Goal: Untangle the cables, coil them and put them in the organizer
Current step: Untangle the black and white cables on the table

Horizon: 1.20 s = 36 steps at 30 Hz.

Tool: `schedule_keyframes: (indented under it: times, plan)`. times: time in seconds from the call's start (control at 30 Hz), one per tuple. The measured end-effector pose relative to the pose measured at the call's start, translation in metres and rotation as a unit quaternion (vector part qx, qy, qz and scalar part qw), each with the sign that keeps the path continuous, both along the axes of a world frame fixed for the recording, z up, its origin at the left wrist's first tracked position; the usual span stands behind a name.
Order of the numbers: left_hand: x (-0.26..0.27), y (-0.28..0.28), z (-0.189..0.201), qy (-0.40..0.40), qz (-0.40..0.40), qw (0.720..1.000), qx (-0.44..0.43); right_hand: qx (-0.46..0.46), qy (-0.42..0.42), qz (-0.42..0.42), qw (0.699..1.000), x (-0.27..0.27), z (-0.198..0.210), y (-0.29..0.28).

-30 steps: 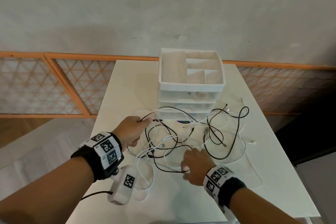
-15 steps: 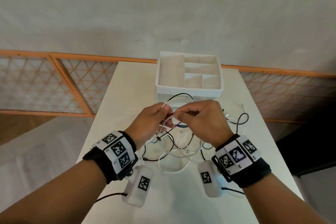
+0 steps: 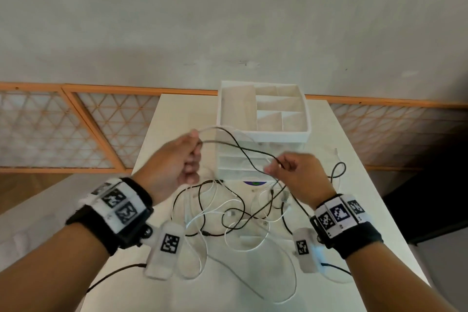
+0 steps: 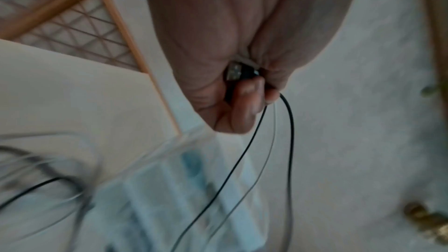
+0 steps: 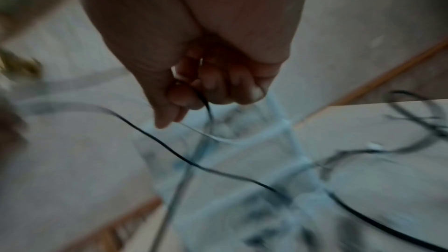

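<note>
A tangle of black and white cables [image 3: 235,213] lies on the white table [image 3: 177,114] in front of the white organizer [image 3: 263,134]. My left hand [image 3: 177,167] is raised and grips a black cable [image 3: 243,152] by its USB plug [image 4: 236,71], with strands running out past the fingertips [image 4: 271,97]. My right hand [image 3: 296,172] pinches the same black cable [image 5: 206,102] about a hand's width to the right, in front of the organizer's drawers. The strand between the hands sags in a loop. Both wrist views are blurred.
The organizer's top tray [image 3: 281,106] has several open compartments, with drawers beneath. A wooden lattice rail [image 3: 76,129] runs behind the table. The table's right edge [image 3: 379,197] borders a dark drop. White cable loops [image 3: 253,261] spread toward the near edge.
Both hands rose from the pile with the black cable, met in front of the organizer, and have now drawn apart, stretching a span of cable between them.
</note>
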<state>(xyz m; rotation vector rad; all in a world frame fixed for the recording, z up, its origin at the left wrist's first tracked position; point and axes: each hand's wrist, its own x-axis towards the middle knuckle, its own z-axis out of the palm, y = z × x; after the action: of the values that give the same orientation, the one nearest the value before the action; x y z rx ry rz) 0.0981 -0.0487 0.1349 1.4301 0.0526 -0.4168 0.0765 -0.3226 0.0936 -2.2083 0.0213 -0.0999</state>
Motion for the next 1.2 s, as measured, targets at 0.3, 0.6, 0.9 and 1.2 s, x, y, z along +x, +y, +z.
schedule_keyframes:
  times: [0.3, 0.6, 0.9, 1.2]
  plan:
    - [0.023, 0.026, 0.024, -0.044, 0.005, 0.995, 0.087, -0.108, 0.161, -0.190, 0.963, 0.024, -0.010, -0.031]
    - [0.027, 0.005, -0.078, 0.169, 0.069, 0.971, 0.154, 0.200, -0.143, -0.265, 0.932, 0.055, 0.090, -0.016]
    - [0.038, 0.017, -0.090, 0.174, 0.039, 0.962, 0.208, 0.045, -0.101, -0.220, 0.969, 0.050, 0.045, -0.040]
    - [0.041, 0.028, -0.038, 0.070, -0.025, 0.985, 0.158, -0.152, 0.220, -0.121, 0.956, 0.009, -0.042, -0.063]
